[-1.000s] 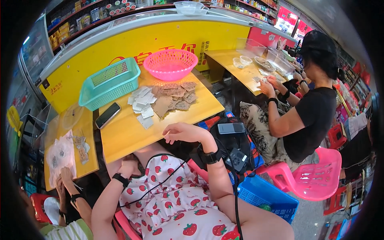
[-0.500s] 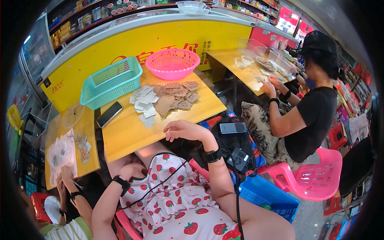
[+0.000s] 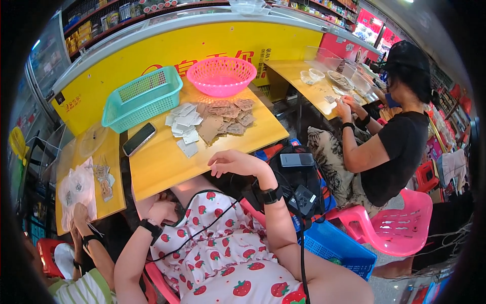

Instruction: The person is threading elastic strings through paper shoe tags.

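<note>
A long yellow-fronted freezer [image 3: 293, 45] stands behind everything, bending across the view. Against it sits the wooden table [image 3: 162, 175], with a turquoise basket and a pink one along its far side. To the right, a co-worker in a black top [image 3: 397, 147] bends over another table [image 3: 283, 73], both hands together. Beside that person is a pink chair [image 3: 400, 230], and a blue crate [image 3: 329, 248] stands nearer.

The turquoise basket [image 3: 147, 107] is long and looks empty; the pink basket [image 3: 221, 83], round and just beside it, overhangs the heaps behind. The heap of brown cards [image 3: 225, 124] lies on the table in front of the pink basket, touching the smaller heap of white cards [image 3: 183, 120] on its left.

The right hand [image 3: 235, 164] is at the table's near edge, fingers loosely curled, holding nothing visible. The left hand [image 3: 161, 210] is low by the lap; its fingers are unclear, so its grip cannot be told. A dark phone [image 3: 139, 140] lies left of the white cards, and one loose card [image 3: 187, 148] lies nearest the front.
</note>
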The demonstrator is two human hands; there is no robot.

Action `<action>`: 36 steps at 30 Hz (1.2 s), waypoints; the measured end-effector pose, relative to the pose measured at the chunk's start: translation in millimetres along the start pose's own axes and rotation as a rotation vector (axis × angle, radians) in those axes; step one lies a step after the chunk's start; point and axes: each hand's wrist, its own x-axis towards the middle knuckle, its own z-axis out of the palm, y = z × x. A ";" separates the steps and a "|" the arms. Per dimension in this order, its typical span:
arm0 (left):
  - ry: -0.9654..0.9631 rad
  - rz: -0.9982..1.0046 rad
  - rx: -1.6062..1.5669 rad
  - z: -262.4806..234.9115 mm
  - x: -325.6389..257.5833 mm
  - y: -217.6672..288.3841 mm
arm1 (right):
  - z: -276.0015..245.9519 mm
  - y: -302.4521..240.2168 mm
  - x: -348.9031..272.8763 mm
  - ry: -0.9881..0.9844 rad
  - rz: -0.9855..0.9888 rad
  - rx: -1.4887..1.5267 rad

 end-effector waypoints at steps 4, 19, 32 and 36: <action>-0.101 -0.086 -0.239 -10.8 -10.7 -10.1 | 5.0 -3.2 4.0 -0.014 -0.015 0.005; -0.071 0.533 -0.633 -170.9 -89.7 103.0 | 39.5 -107.8 -17.4 0.555 -0.408 -0.240; 0.625 -0.029 -1.830 -247.8 155.0 31.4 | 29.2 -35.6 -3.6 1.249 -0.224 -0.044; 0.489 -0.082 -2.046 -249.4 284.5 -21.4 | 50.6 -47.9 14.3 1.189 -0.172 -0.097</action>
